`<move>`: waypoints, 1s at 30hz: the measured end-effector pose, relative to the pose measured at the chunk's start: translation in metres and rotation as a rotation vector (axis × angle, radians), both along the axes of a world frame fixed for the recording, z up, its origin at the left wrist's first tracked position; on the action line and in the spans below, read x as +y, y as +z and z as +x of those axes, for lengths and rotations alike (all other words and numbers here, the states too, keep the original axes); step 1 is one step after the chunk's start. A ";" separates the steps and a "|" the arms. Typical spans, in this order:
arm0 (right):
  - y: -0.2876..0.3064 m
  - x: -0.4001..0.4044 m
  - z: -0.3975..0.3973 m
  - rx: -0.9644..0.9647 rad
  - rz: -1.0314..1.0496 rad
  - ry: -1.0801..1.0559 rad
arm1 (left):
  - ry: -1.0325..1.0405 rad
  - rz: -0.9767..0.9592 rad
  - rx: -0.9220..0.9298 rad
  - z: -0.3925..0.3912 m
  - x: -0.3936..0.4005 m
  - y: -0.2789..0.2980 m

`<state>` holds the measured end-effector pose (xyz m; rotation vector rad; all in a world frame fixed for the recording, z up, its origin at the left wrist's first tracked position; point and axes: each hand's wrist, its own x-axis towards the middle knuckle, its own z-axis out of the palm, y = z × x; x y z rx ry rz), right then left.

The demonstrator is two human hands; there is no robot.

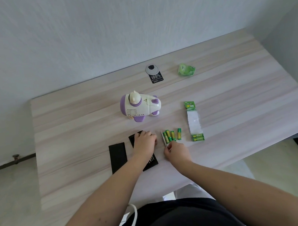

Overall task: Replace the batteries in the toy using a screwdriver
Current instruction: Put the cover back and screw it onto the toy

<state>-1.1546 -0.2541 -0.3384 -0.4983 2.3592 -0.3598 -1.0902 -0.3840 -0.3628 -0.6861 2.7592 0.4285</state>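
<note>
A white and purple airplane-shaped toy stands upright near the middle of the table. Several green and yellow batteries lie loose in front of it, to the right. My left hand rests palm down on an open black screwdriver kit, covering most of it. The kit's black lid lies just to its left. My right hand pinches the lower end of a thin silver screwdriver, which slants up beside the batteries.
A torn battery pack with two batteries left lies at the right. Crumpled green plastic and a round cable grommet with a black tag sit at the back. The table's near edge runs by my body.
</note>
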 end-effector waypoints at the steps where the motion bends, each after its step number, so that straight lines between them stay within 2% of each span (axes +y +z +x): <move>1: 0.002 0.002 0.000 -0.007 -0.017 -0.005 | -0.009 0.017 0.013 0.000 0.000 0.000; 5: 0.011 0.009 0.000 -0.029 -0.116 -0.024 | 0.016 0.216 0.148 0.003 -0.001 0.006; 10: 0.032 0.016 -0.009 -0.060 -0.240 -0.051 | 0.339 0.528 0.340 0.018 -0.012 0.033; 15: 0.060 0.017 -0.013 -0.036 -0.370 -0.068 | 0.558 0.814 0.528 0.028 -0.022 0.076; 25: 0.151 -0.010 -0.011 0.091 -0.639 -0.017 | 0.653 1.066 0.897 0.018 -0.032 0.180; 30: 0.189 -0.020 -0.012 0.109 -0.789 -0.030 | 0.892 1.249 1.057 0.015 -0.036 0.204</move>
